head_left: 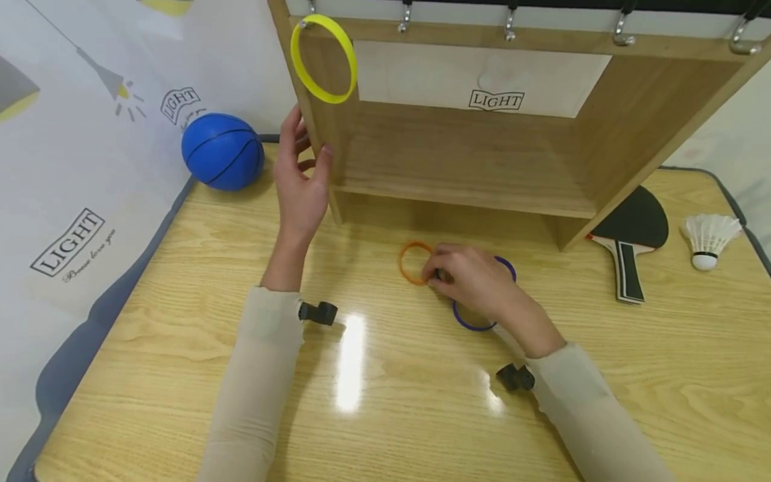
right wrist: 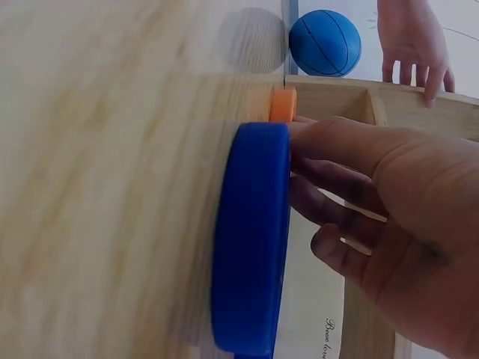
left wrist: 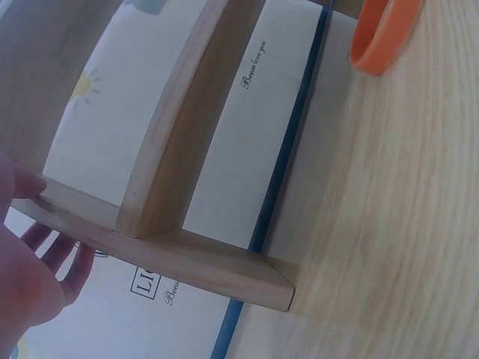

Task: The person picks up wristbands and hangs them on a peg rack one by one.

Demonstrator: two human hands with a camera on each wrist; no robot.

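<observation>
My left hand point(head_left: 301, 194) holds the left upright of a wooden rack point(head_left: 464, 150), thumb at the inner side and fingers around the outside. A yellow ring point(head_left: 353, 70) hangs from the rack's leftmost hook, above that hand. My right hand point(head_left: 476, 278) is low over the table, with thumb and forefinger pinching the right edge of an orange ring point(head_left: 402, 270). A blue ring point(head_left: 476, 329) lies partly under the same hand; the right wrist view has this blue ring point(right wrist: 251, 239) large in front of the fingers.
Several metal hooks point(head_left: 510, 32) line the rack's top bar. A blue ball point(head_left: 223, 152) sits left of the rack. On the right are a table tennis bat point(head_left: 638, 217) and a shuttlecock point(head_left: 709, 239). Printed white sheeting point(head_left: 108, 181) borders the wood-grain table point(head_left: 385, 415).
</observation>
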